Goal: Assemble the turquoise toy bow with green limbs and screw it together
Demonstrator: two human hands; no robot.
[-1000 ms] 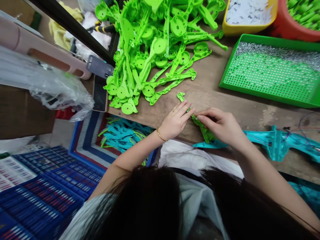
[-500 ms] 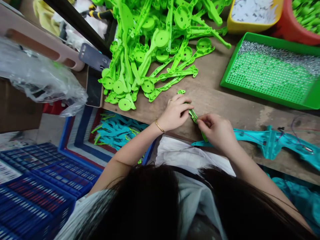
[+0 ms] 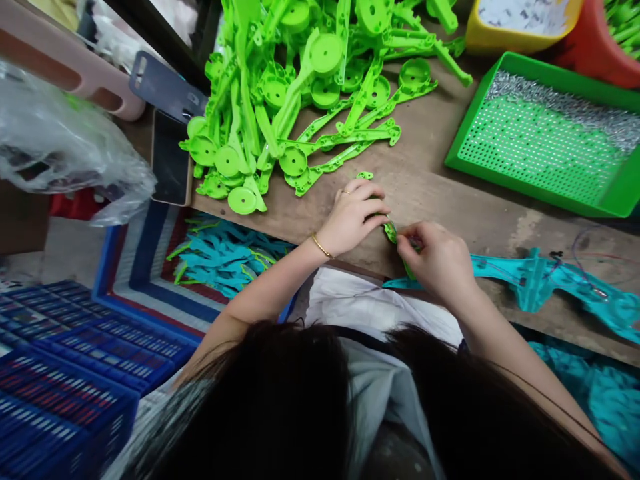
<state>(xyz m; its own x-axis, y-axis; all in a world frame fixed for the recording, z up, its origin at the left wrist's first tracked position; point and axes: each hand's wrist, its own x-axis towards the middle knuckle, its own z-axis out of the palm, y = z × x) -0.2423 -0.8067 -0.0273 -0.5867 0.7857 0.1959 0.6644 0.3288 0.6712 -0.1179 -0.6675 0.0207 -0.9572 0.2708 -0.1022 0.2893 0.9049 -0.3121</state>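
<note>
A slim lime-green plastic part [image 3: 391,232] lies at the table's near edge, mostly covered by my hands. My left hand [image 3: 354,217] rests over its upper stretch with fingers curled round it; one end shows past the knuckles. Thumb and forefinger of my right hand [image 3: 434,257] are pinched together at the part's lower end, and whatever is between them is too small to make out. A long turquoise plastic part [image 3: 533,280] with thin wires extends to the right from beneath my right hand.
Lime-green plastic arms [image 3: 300,100] are heaped at the back left. A green perforated tray [image 3: 540,190] of small metal screws stands back right, near a yellow tub [image 3: 525,41] and a red tub [image 3: 595,57]. A phone [image 3: 171,160] lies left; turquoise pieces [image 3: 220,257] fill a lower crate.
The camera view has shifted slightly, so the surroundings sit a little differently. Both hands stay at the green part, with only small finger movement.
</note>
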